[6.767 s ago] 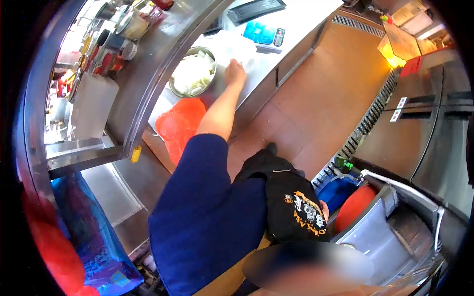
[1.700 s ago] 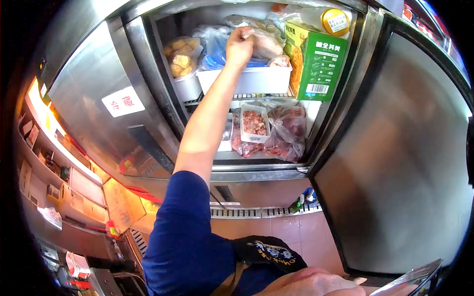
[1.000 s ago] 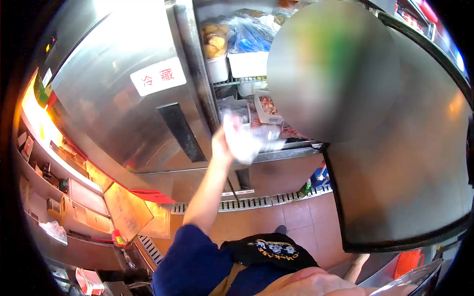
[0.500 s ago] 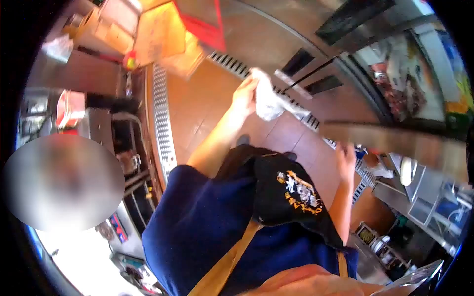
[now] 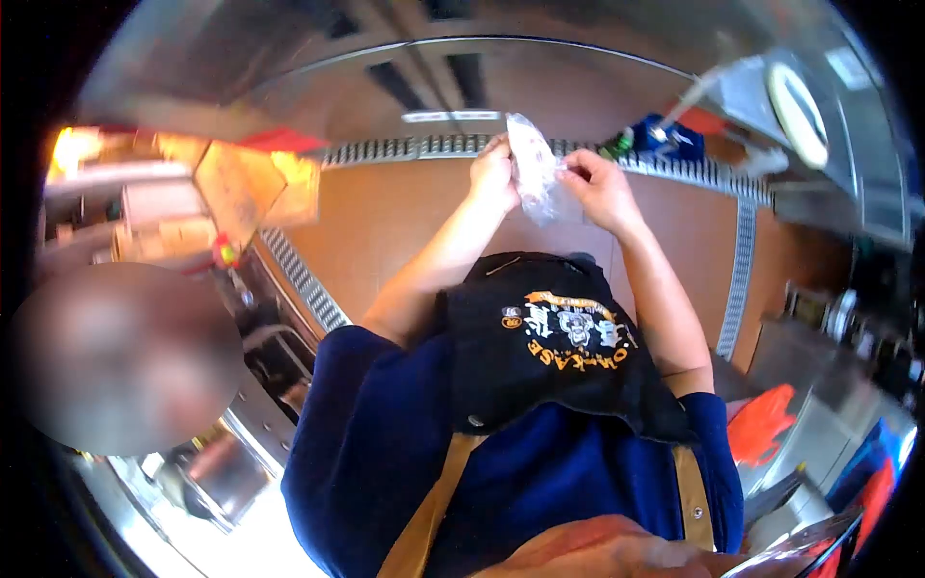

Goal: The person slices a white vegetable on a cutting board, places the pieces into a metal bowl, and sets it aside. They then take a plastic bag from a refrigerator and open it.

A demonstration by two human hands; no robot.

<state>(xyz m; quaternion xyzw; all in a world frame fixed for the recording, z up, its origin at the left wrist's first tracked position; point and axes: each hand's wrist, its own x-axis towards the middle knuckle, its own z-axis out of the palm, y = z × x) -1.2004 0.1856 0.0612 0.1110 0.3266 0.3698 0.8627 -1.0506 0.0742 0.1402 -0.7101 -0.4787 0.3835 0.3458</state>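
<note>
A clear plastic bag (image 5: pixel 533 164) with whitish, partly reddish contents is held up in front of my apron; what is inside I cannot make out. My left hand (image 5: pixel 493 175) grips its left side, fingers closed around it. At the bag's right edge, my right hand (image 5: pixel 605 191) pinches the loose plastic between thumb and fingers. Both forearms reach forward over the tiled floor. The black apron (image 5: pixel 568 337) with a printed logo hangs below the hands.
A steel cabinet front (image 5: pixel 559 87) with dark handles spans the far side. A floor drain grating (image 5: pixel 376 151) runs along its foot. Cardboard boxes (image 5: pixel 241 188) stand at left, near a person with a blurred face. An orange-red plastic bag (image 5: pixel 761 424) lies at right.
My view has turned, and the open compartment with packed food at right has left it. My right hand has come from beside a blurred panel to the bag in my left hand.
</note>
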